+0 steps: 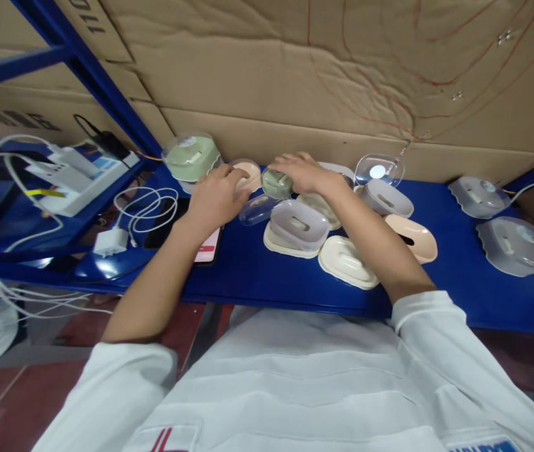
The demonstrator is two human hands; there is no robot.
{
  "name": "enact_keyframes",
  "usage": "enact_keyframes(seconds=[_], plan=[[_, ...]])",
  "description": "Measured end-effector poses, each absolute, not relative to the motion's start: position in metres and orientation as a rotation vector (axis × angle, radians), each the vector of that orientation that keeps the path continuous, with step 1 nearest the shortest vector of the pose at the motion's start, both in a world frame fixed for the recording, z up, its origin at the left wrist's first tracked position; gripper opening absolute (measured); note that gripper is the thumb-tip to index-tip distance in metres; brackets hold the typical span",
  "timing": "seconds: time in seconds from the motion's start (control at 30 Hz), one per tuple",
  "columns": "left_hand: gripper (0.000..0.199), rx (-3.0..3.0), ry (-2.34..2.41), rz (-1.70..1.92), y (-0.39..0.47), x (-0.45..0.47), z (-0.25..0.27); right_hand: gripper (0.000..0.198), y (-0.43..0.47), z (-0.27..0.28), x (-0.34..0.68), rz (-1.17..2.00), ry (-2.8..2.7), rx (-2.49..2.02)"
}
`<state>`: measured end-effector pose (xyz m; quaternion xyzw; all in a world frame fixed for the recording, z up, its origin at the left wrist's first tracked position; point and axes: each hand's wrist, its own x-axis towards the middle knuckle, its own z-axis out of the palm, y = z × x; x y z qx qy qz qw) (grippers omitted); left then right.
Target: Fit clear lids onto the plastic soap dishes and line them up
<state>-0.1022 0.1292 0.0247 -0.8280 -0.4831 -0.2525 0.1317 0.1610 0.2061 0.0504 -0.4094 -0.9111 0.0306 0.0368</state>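
My left hand point(219, 193) is closed over the left edge of a peach soap dish point(249, 171), its fingers hiding part of it. Beside it, my right hand point(300, 171) grips a small green soap dish point(277, 184) from above, fingertips curled over its far edge. A clear lid point(258, 211) lies just in front of both hands. Closer to me, a grey soap dish tray point(300, 223) sits on a cream base point(290, 251). To its right lies a cream oval piece point(347, 260) with a raised middle.
Behind my left hand stands a green lidded soap box point(192, 157). A phone point(209, 246) and white charger point(110, 241) lie left, near a power strip point(90, 185). Right of my forearm are a peach tray point(420, 242), grey tray point(386, 198) and lidded grey box point(516, 245).
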Motion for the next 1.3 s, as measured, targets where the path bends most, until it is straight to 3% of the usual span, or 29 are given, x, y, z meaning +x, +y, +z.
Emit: enact_keyframes(seconds=[0.23, 0.5, 0.7, 0.83, 1.07, 1.3], plan=[[0.031, -2.549, -1.297, -0.778, 0.114, -0.085, 0.035, 0.066, 0.209, 0.059, 0.179, 0.154, -2.717, -1.443], [0.029, -2.937, -0.702, -0.686, 0.065, -0.062, 0.051, 0.037, 0.194, 0.083, 0.189, -0.056, -2.414, -1.539], [0.034, -2.872, -0.653, -0.598, 0.049, -0.059, 0.047, 0.039, 0.169, 0.081, 0.162, 0.326, -2.764, -1.417], [0.038, -2.784, -0.717, -0.639, 0.061, -0.060, 0.043, 0.052, 0.167, 0.070, 0.155, 0.332, -2.840, -1.579], [0.045, -2.528, -1.189, -0.678, 0.083, -0.069, 0.046, 0.042, 0.182, 0.063, 0.164, 0.273, -2.856, -1.571], [0.030, -2.328, -1.700, -0.688, 0.103, -0.078, 0.052, 0.041, 0.188, 0.063, 0.169, 0.267, -2.789, -1.551]])
